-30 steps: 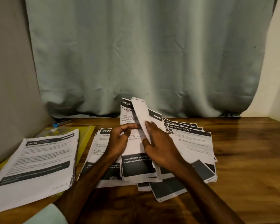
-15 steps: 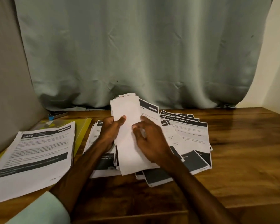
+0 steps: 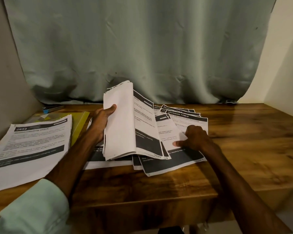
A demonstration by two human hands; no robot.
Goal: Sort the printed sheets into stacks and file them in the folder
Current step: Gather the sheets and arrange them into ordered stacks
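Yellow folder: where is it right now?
Head view, left side of the table: the yellow folder lies flat, mostly under the 2652 stack, its right edge showing between that stack and the left hand.

The left hand [image 3: 101, 123] is gripping the left edge of the raised sheaf of white printed paper sheets [image 3: 120, 125], its thumb lying across the blank face and its fingers tucked behind. Its bare forearm is reaching in from the sheaf's lower left, with a pale mint-green sleeve [image 3: 32, 208] at the elbow. The right hand [image 3: 195, 138] is sitting low, just right of the sheaf, knuckles up, fingers curled under, thumb pointing back towards it. Whether those fingers are pinching anything, can't tell.
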